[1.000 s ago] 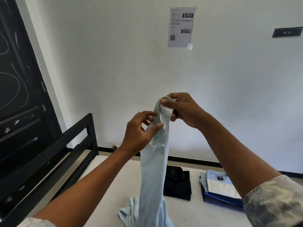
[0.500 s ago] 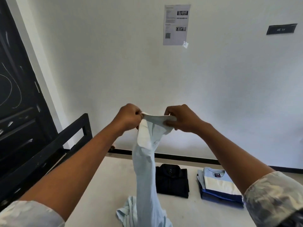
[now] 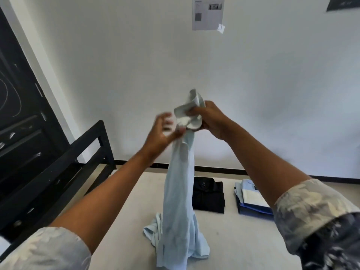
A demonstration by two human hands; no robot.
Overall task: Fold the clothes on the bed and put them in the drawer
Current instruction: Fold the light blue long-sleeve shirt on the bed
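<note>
The light blue shirt [image 3: 178, 201] hangs unfolded in the air, and its lower end lies bunched on the bed [image 3: 243, 240]. The right hand [image 3: 212, 119] is clamped on the collar [image 3: 190, 115]. The left hand [image 3: 159, 133] sits close beside it against the cloth just under the collar, but it is too blurred to tell whether it grips. Behind the shirt, a black folded shirt [image 3: 209, 197] and a folded stack [image 3: 251, 201] of blue and white tops lie side by side on the bed. So part of the folding looks done. This shirt is not yet folded, and everything has yet to go into the drawer, which is not in view. A printed sheet [image 3: 207, 13] with a code square and a dark plaque [image 3: 343, 3] hang on the wall, and a tiny neck label shows on the black shirt. None of the writing is legible.
</note>
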